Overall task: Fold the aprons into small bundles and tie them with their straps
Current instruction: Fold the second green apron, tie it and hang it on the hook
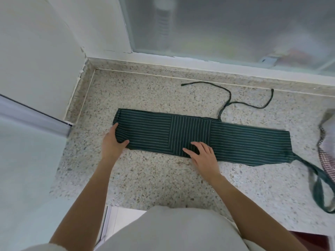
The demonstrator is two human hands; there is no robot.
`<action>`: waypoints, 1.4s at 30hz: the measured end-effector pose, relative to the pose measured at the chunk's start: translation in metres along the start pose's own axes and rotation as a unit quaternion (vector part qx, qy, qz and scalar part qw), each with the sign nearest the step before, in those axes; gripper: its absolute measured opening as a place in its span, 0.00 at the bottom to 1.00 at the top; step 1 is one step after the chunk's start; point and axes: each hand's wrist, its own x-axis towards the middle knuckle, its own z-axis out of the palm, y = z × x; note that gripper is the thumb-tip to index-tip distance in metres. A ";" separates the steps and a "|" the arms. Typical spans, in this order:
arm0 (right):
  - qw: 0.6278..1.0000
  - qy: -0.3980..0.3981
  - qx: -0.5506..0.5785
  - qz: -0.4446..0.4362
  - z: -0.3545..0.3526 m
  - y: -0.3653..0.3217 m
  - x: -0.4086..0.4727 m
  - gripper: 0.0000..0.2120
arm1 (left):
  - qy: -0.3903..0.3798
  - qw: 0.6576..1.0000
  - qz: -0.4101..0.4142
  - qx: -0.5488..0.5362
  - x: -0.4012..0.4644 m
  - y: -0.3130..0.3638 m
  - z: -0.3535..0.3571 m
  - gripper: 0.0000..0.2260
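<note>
A dark green apron with thin white stripes lies folded into a long narrow band on the speckled stone counter. My left hand grips the band's left end, thumb on top of the cloth. My right hand rests flat on the near edge around the middle, fingers spread. Two thin waist straps curl away behind the band toward the window. A wider neck loop trails off the right end toward the counter's near right.
A frosted window and its white sill run along the back of the counter. A white wall stands at the left. Another piece of cloth, grey and checked, lies at the far right edge.
</note>
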 end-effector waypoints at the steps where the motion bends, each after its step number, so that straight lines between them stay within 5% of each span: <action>1: 1.000 -0.010 -0.012 -0.001 -0.001 0.000 -0.002 0.24 | 0.038 0.998 0.014 -0.050 -0.006 0.006 -0.005 0.33; 4: 0.997 -0.076 -0.009 0.002 -0.004 -0.006 -0.009 0.20 | 0.098 0.970 0.007 -0.222 -0.031 0.040 -0.018 0.30; 8: 0.982 -0.156 0.111 -0.001 -0.006 -0.006 -0.017 0.36 | 0.067 0.936 0.025 -0.346 -0.059 0.096 -0.006 0.23; 10: 0.978 -0.108 0.175 0.024 -0.017 0.002 -0.018 0.37 | 0.042 0.944 0.068 -0.320 -0.072 0.128 0.011 0.17; 14: 0.963 0.056 0.202 0.168 -0.040 0.028 -0.034 0.15 | 0.007 0.949 0.160 -0.271 -0.095 0.182 0.053 0.16; 17: 0.924 0.135 0.218 0.285 -0.059 0.058 -0.060 0.12 | -0.001 0.933 0.266 -0.242 -0.116 0.222 0.092 0.12; 21: 0.878 0.142 0.256 0.378 -0.071 0.110 -0.097 0.13 | -0.120 0.906 0.385 -0.129 -0.141 0.257 0.171 0.11; 25: 0.866 0.106 0.265 0.410 -0.067 0.140 -0.112 0.14 | -0.295 0.879 0.362 0.098 -0.147 0.251 0.224 0.17; 30: 0.872 0.059 0.289 0.390 -0.068 0.154 -0.091 0.17 | -0.132 0.895 0.417 0.087 -0.133 0.225 0.195 0.22; 34: 0.885 0.012 0.286 0.368 -0.070 0.162 -0.065 0.21 | -0.024 0.949 0.280 0.142 -0.111 0.176 0.166 0.40; 37: 0.903 -0.009 0.226 0.365 -0.071 0.165 -0.047 0.24 | -0.071 0.983 0.129 0.110 -0.103 0.147 0.156 0.48; 42: 0.918 -0.051 0.150 0.364 -0.069 0.158 -0.025 0.27 | -0.131 0.982 0.106 0.087 -0.100 0.132 0.147 0.45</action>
